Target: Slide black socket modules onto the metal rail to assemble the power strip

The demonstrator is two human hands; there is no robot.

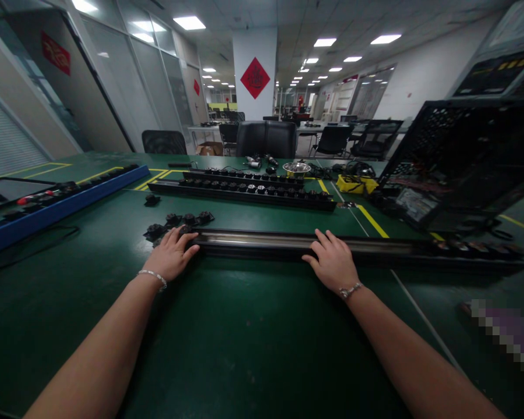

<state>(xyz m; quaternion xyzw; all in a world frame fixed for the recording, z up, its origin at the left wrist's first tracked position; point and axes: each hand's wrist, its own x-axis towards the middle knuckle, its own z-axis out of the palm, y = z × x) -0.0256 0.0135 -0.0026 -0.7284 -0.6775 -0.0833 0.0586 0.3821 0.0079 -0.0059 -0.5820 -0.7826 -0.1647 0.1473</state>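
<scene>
A long black channel-shaped rail point(253, 244) lies across the green table in front of me. Its inner strip looks metallic, and several small dark parts point(475, 249) sit in its right end. At the left end, my left hand point(171, 256) is closed over the rail, with its farther fingertips partly hidden. My right hand point(334, 262) grips the rail right of its middle, thumb on the near side and fingers over the top. Just beyond my left hand stands a loose group of small black parts point(190, 219).
Two black rails point(240, 195) filled with small parts lie farther back. A blue rail point(70, 206) runs along the left. On the right stand an open black computer case point(463, 157) and a yellow container point(356, 184). A metal bowl point(297, 167) sits at the back.
</scene>
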